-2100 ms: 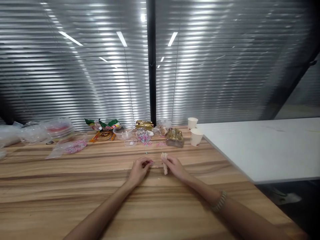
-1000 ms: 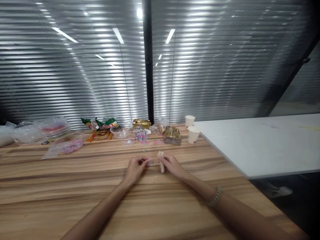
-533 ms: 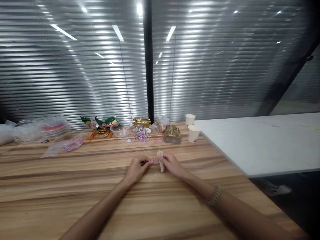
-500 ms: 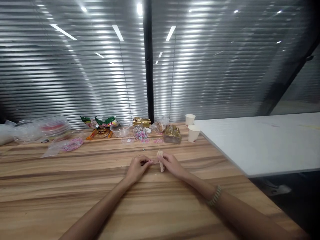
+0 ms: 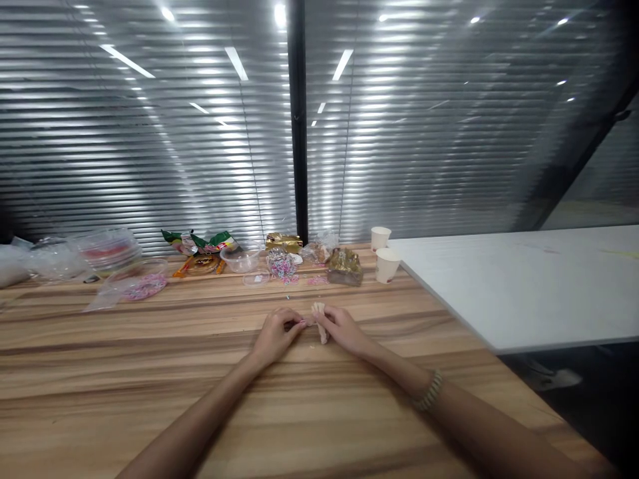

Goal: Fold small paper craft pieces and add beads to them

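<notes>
Over the middle of the wooden table [image 5: 150, 359], my left hand [image 5: 279, 332] pinches a small pink piece [image 5: 303, 322] between thumb and fingertips. Facing it, my right hand [image 5: 343, 328] is closed around a pale, crumpled, soft-looking strip [image 5: 320, 323], whose ends stick out above and below the fingers. Something thin and pinkish spans the short gap between the two hands; its exact shape is too small to tell. A bracelet circles my right wrist.
Along the back stand two paper cups [image 5: 387, 265], a gold-wrapped block [image 5: 344, 267], a clear bowl [image 5: 240, 259], a bag of pink and blue bits [image 5: 282, 264] and green packets [image 5: 214, 243]. Plastic lids [image 5: 108, 251] lie at left. A white table [image 5: 529, 286] adjoins at right.
Both hands keep nearly the same pose. The top of the pale strip in my right hand has shifted slightly left.
</notes>
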`<state>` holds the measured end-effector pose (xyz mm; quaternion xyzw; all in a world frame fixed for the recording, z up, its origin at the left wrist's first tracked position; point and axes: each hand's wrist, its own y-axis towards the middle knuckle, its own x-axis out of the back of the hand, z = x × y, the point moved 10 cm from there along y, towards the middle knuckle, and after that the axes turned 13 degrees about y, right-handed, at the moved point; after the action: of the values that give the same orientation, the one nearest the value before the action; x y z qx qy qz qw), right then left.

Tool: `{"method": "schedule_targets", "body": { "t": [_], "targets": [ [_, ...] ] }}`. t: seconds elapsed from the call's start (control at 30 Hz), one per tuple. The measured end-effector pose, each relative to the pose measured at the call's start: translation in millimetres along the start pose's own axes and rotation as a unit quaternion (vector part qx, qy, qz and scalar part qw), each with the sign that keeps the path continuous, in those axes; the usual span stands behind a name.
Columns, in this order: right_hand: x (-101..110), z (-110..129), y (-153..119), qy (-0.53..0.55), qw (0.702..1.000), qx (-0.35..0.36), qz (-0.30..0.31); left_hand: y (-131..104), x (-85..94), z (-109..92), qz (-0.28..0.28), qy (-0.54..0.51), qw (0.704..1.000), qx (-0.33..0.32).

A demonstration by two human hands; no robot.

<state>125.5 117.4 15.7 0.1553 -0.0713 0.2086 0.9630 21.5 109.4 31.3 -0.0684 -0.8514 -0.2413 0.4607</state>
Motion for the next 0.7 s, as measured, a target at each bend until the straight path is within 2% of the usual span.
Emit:
{"method": "schedule_targets", "body": {
  "t": [0.7],
  "targets": [
    [-1.6, 5.2, -0.6, -0.071, 0.997, 0.011, 0.007, 0.9, 0.5, -7.6, -0.003, 0.023, 0.999, -0.035]
  ]
}}
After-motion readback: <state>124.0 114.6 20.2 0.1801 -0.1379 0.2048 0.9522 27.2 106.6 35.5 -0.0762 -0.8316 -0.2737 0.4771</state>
